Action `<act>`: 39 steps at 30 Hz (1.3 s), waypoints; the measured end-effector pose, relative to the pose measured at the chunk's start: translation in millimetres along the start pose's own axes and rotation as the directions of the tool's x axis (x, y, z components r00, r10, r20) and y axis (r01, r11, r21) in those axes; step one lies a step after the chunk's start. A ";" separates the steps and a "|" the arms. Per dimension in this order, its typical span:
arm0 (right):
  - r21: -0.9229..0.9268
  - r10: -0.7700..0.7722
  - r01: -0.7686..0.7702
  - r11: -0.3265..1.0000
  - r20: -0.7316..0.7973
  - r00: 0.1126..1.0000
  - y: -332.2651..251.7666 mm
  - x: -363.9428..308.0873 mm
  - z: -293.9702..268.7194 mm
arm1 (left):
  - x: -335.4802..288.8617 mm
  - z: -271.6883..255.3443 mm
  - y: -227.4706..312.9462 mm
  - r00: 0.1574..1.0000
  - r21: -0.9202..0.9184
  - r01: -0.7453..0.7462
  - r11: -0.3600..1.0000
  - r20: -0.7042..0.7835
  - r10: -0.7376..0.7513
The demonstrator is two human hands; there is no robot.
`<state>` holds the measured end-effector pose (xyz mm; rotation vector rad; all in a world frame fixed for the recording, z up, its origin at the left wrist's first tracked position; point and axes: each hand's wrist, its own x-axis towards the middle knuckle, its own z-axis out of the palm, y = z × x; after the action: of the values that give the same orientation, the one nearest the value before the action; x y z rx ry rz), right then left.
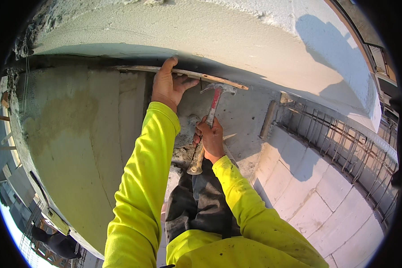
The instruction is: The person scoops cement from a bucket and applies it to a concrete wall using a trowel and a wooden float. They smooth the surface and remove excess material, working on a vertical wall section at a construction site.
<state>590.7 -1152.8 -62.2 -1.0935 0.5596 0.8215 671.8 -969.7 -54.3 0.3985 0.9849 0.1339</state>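
Nearest the camera were the person's bright yellow sleeves and dark trousers. Past the knees, the right hand had its grip closed around the handle of a claw hammer, red paint showing below the head. Farther out, the left hand's grip was closed on a thin wooden strip, which lay along the underside of a pale wall. The hammer's head was right by the strip; whether they touched could not be told. Off right, rusty reinforcing bars ran beyond white blockwork.
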 end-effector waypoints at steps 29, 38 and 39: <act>0.500 0.119 0.571 0.651 -0.810 0.574 157.8 -402.5 -254.2 | -312.5 5.4 -392.4 0.740 0.816 0.372 0.442 0.026 -0.672; 0.645 0.333 0.210 0.735 -0.613 0.717 194.9 -426.5 -314.1 | -312.1 -38.6 -409.4 0.610 0.896 -0.166 0.412 0.421 -0.671; 0.563 0.329 0.093 0.821 -0.600 0.729 193.2 -425.9 -319.1 | -301.6 -60.6 -389.7 0.628 0.915 -0.045 0.400 0.337 -0.701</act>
<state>182.3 -1533.2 32.8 -0.7694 1.4254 0.2816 428.3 -1398.8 1.7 1.0870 0.2321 -0.9802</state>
